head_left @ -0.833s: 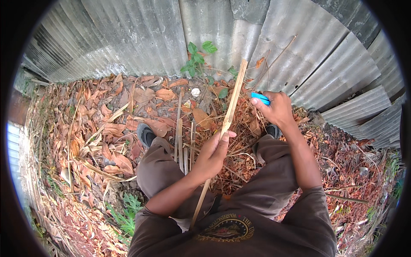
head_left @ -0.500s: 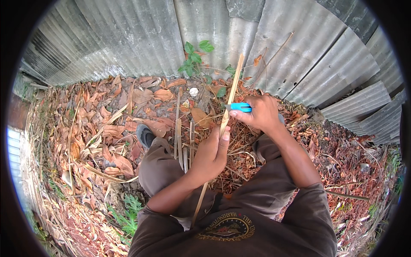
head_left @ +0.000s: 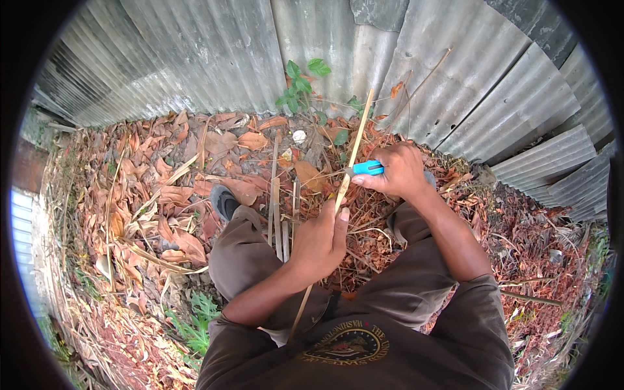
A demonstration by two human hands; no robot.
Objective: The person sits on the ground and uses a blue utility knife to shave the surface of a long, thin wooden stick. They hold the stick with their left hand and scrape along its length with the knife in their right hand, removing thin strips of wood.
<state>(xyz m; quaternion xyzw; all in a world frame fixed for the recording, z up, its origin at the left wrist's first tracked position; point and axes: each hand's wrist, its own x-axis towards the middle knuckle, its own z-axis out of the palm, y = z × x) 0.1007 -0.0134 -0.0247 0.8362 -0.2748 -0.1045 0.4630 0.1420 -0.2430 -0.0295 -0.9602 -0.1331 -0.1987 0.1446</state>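
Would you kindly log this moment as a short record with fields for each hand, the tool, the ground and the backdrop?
left hand: left hand gripping a long thin bamboo strip near its middle
right hand: right hand closed on a blue-handled knife, held against the strip
strip: slants up toward the corrugated metal wall
ground: dry brown leaves, more cut strips between the legs
backdrop: small green plant at the wall's foot

The ground (head_left: 520,260) is lying under lots of dry brown leaves (head_left: 175,195), and some thin sticks (head_left: 278,208) are lying on it.
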